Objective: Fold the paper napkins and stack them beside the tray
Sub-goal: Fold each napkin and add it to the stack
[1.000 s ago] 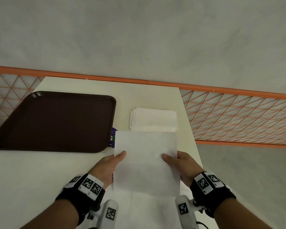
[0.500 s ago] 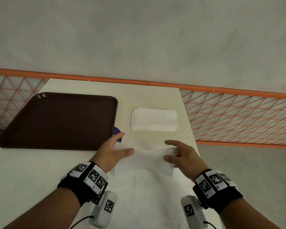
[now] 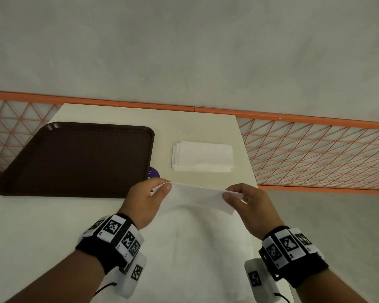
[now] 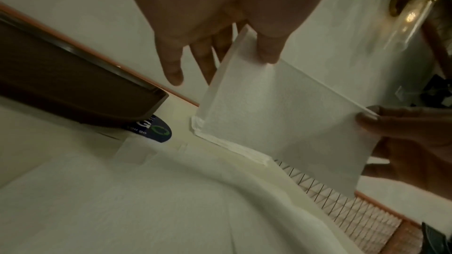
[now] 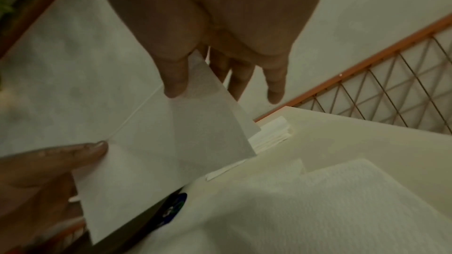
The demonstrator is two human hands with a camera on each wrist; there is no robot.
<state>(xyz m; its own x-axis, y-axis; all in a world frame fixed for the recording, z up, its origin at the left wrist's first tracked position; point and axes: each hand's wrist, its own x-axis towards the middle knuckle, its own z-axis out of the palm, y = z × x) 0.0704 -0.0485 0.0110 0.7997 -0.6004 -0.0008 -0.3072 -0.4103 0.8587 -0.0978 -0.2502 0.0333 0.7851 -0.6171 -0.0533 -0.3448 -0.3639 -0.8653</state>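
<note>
Both hands [image 3: 144,200] [image 3: 253,204] pinching napkin [image 3: 197,194] aloft

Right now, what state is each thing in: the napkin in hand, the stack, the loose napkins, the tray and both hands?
Held napkin: folded, lifted off the table.
Left hand: pinches the napkin's left end.
Right hand: pinches its right end.
Folded stack: lies right of the tray.
Tray: flat, nothing visible on it.
Unfolded napkins: lie spread near the person.

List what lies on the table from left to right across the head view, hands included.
tray → left hand → held napkin → right hand; the stack of folded napkins sits farther back, above the held napkin.
</note>
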